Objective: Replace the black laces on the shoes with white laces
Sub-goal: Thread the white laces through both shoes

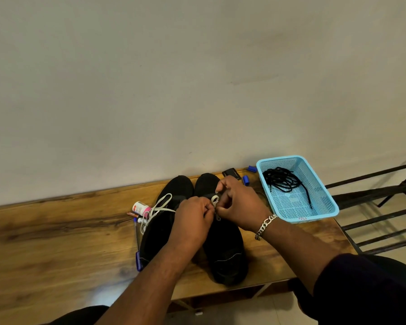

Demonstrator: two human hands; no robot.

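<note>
A dark sleeve (370,285) sits nearest, on the right arm. Beyond it two black shoes (225,249) stand side by side on the table (56,242). Both hands pinch the white lace (214,200) over the right shoe: left hand (193,215) curled on one strand, right hand (238,202) on a loop. Even tension probably keeps the bow snug. Farther right, the black laces (283,180) lie in the basket (324,208).

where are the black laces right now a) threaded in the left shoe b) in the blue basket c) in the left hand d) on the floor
b, the tangled black laces lie inside the light blue perforated plastic basket at the right end of the wooden table.
</note>
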